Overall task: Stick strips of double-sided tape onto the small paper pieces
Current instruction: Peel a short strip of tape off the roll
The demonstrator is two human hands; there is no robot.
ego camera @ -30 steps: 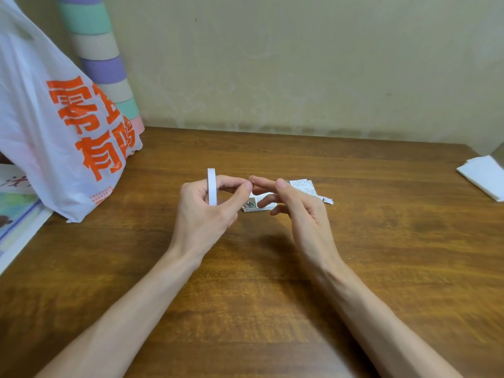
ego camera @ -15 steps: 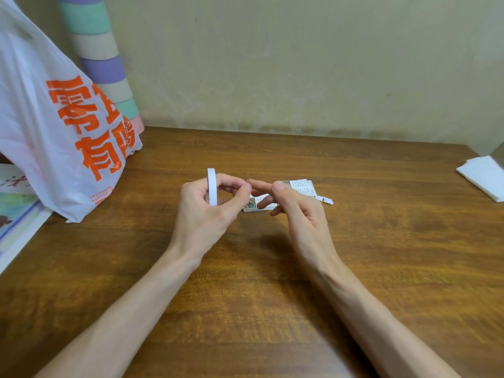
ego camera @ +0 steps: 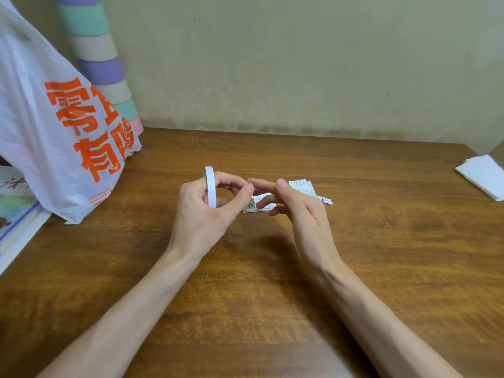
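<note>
the left hand [ego camera: 203,214] grips a white roll of double-sided tape [ego camera: 210,186] on edge, fingers curled around it, over the middle of the wooden table [ego camera: 381,241]. the right hand [ego camera: 300,214] is stretched toward it, fingers nearly straight and holding nothing visible, index tip at the left thumb tip; the small paper pieces [ego camera: 302,185], their print too fine to read, lie on the table just behind it. at far left leans a white plastic bag [ego camera: 41,118] with orange chinese characters, including 有.

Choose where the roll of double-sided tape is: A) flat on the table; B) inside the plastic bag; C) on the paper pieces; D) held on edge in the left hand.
D: the left hand grips the white tape roll on edge, fingers curled round it.
</note>
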